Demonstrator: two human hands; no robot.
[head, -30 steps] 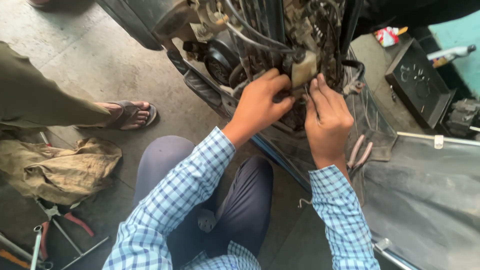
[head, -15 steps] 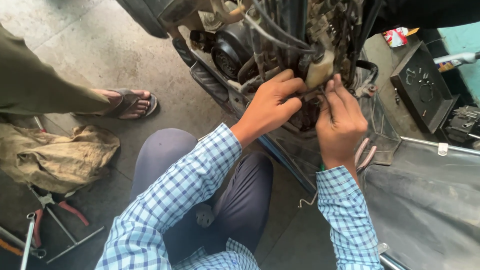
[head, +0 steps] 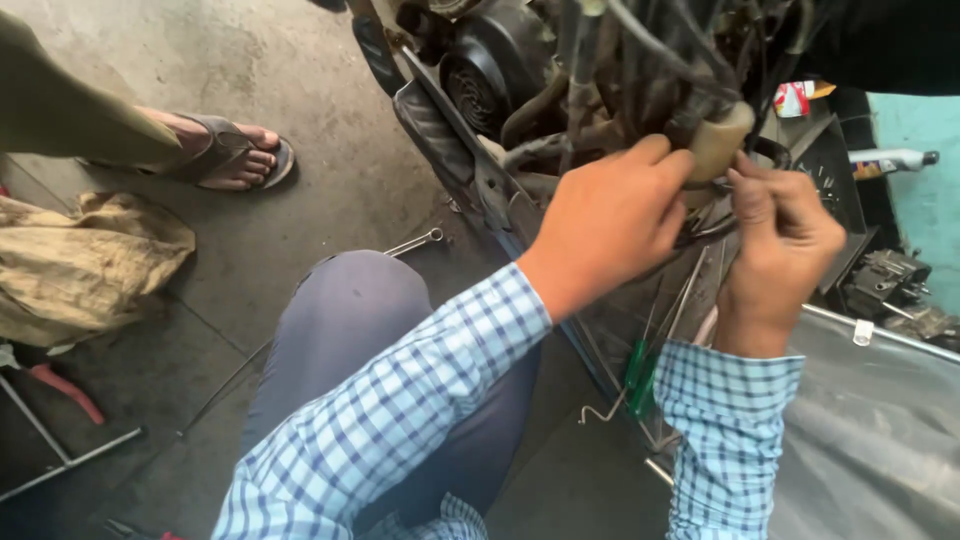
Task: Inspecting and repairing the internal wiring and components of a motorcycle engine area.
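both hands met at a cream plastic connector [head: 718, 140] hanging among the scooter's cables [head: 640, 45]. it sat between them, long axis tilted upright: left hand [head: 610, 215] fingers curled against its left side, right hand [head: 785, 235] fingers pinched together just below.

Soft daylight falls evenly on the concrete floor [head: 330, 200], the engine bay [head: 620, 60] sits in deep shadow, and the frame's edges blur slightly.

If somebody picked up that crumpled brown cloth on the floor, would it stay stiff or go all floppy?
Probably floppy: the brown cloth lies in soft folds on the concrete floor. It looks thick, perhaps heavy for a rag. It likely wouldn't roll or slip.
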